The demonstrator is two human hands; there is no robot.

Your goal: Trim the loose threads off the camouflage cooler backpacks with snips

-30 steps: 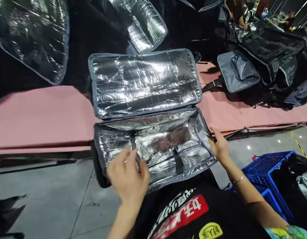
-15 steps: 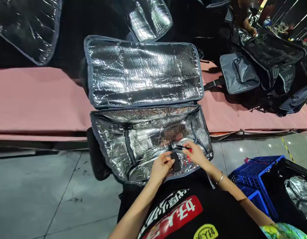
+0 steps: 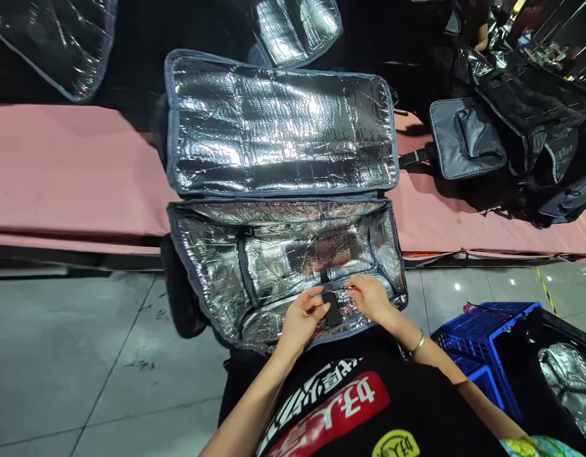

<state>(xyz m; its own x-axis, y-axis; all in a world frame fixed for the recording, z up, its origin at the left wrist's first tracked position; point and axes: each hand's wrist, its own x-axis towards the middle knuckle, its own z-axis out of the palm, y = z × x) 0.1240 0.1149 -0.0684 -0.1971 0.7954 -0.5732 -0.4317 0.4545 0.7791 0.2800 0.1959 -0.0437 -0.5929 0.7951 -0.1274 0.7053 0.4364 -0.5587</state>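
An insulated bag (image 3: 207, 266) with a silver foil lining stands open in front of me, its foil-lined lid (image 3: 283, 133) folded back. At the near wall of the bag, my left hand (image 3: 302, 317) pinches the edge of a flat black tab (image 3: 332, 309). Just right of it, my right hand (image 3: 370, 299) is closed round a small dark pointed tool (image 3: 341, 289). Most of that tool is hidden by the fingers, so its exact kind is unclear. Its thin tip points left, above the tab.
A pink-covered table (image 3: 69, 171) runs behind the bag. More black bags (image 3: 468, 139) lie on it at the right, near another person's arm (image 3: 482, 38). A blue plastic crate (image 3: 488, 324) stands at the lower right, beside a dark bag with foil (image 3: 569, 381).
My right hand has tilted and now covers more of the tool, whose red part showed clearly before. My left hand keeps its pinch on the tab. The view has shifted slightly.
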